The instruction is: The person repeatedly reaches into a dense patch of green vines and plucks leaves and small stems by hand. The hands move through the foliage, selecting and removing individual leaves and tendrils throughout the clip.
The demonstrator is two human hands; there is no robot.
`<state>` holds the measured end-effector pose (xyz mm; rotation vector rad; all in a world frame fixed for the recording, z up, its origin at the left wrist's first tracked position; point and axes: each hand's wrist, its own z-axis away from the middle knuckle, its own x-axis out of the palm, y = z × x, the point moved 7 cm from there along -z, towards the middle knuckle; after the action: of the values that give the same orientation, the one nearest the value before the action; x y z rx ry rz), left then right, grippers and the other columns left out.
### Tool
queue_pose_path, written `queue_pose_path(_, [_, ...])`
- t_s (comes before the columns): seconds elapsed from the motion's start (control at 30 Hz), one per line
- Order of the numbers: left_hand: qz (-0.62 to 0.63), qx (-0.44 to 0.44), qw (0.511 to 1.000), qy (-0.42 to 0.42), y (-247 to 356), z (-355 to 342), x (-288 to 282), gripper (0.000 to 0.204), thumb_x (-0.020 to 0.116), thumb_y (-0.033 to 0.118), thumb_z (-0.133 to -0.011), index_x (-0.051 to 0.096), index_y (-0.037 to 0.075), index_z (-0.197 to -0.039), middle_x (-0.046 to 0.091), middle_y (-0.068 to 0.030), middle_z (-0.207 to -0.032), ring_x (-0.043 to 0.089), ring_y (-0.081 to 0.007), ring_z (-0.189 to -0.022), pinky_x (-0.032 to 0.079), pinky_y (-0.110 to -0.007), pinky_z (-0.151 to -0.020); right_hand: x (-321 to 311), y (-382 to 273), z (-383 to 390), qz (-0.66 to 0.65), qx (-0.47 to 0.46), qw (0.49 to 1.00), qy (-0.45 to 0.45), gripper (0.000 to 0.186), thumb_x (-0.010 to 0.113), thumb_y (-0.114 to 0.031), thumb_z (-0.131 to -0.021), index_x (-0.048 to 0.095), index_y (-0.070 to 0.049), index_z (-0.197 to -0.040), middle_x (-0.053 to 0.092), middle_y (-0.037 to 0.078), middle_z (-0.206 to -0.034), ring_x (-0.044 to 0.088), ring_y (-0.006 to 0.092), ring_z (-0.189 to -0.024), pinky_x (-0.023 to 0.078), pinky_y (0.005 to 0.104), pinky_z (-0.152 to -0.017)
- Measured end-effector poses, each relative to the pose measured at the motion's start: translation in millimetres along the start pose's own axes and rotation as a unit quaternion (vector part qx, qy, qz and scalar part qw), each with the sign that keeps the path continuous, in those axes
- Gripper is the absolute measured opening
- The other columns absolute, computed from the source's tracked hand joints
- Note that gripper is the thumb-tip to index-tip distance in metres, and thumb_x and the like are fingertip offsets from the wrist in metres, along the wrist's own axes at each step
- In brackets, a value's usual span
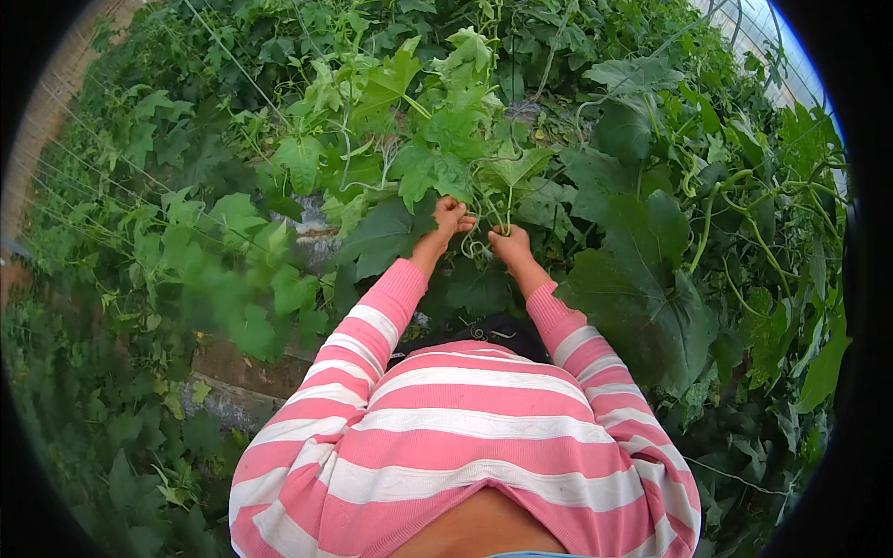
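Observation:
Both of my hands are out in front of me among leafy climbing vines. My left hand (451,219) has its fingers closed on a thin stem with curly tendrils (471,244), just below a light green leaf (433,172). My right hand (512,242) pinches an upright pale green stem (510,205) a little to the right, under another pale leaf (516,166). Loose curled tendrils hang between the two hands, and the exact points of grip are small and partly hidden by foliage.
Dense foliage surrounds me, with large dark leaves (651,288) at the right. Strings (223,51) run up through the vines. A pale strip (316,237) shows between plants at left, a brown strip (65,74) at the far left edge, a bright panelled wall (791,51) at upper right.

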<state>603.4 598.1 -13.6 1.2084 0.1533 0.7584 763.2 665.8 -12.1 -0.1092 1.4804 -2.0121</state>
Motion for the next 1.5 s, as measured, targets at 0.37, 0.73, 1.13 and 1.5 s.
queue_pose_path(0.37, [-0.157,0.105,0.977,-0.099,-23.8,18.4,-12.6,0.029,0.054,0.023,-0.088,0.056,0.003,-0.108,0.061,-0.0093,-0.102,0.059,-0.0215,-0.087,0.049,-0.034,-0.072,11.6,22.9,-7.2,-0.386,0.046,0.904,-0.178,0.031,0.065,-0.022,-0.084,0.059,-0.008,-0.111,0.064,0.000,-0.094,0.059,0.0124,-0.084,0.045,0.0247,-0.074])
queue_pose_path(0.73, [-0.088,-0.094,0.980,-0.151,-20.8,18.2,0.8,0.015,0.052,0.006,-0.087,0.058,0.001,-0.100,0.063,-0.0070,-0.087,0.060,-0.0159,-0.069,0.052,-0.030,-0.060,16.1,3.7,-10.2,-0.389,0.050,0.896,-0.210,0.027,0.057,-0.022,-0.088,0.059,-0.003,-0.107,0.061,0.004,-0.079,0.060,0.0178,-0.069,0.051,0.0323,-0.063])
queue_pose_path(1.13, [-0.382,0.142,0.910,-0.074,-18.2,19.2,-33.6,0.024,0.056,-0.004,-0.075,0.062,0.002,-0.098,0.066,-0.0120,-0.091,0.064,-0.0268,-0.082,0.051,-0.033,-0.073,26.1,-19.7,2.6,-0.296,-0.027,0.949,-0.107,0.022,0.071,-0.017,-0.080,0.061,-0.003,-0.093,0.060,0.003,-0.080,0.051,0.0129,-0.061,0.040,0.0268,-0.052])
queue_pose_path(1.5, [-0.230,0.167,0.959,-0.008,55.7,27.4,-15.0,0.016,0.064,0.013,-0.082,0.063,0.004,-0.094,0.063,-0.0037,-0.084,0.060,-0.0184,-0.077,0.051,-0.035,-0.063,72.1,4.5,2.8,-0.341,0.126,0.896,-0.255,0.032,0.049,-0.030,-0.094,0.055,-0.009,-0.117,0.059,0.003,-0.105,0.055,0.0162,-0.083,0.043,0.0331,-0.067])
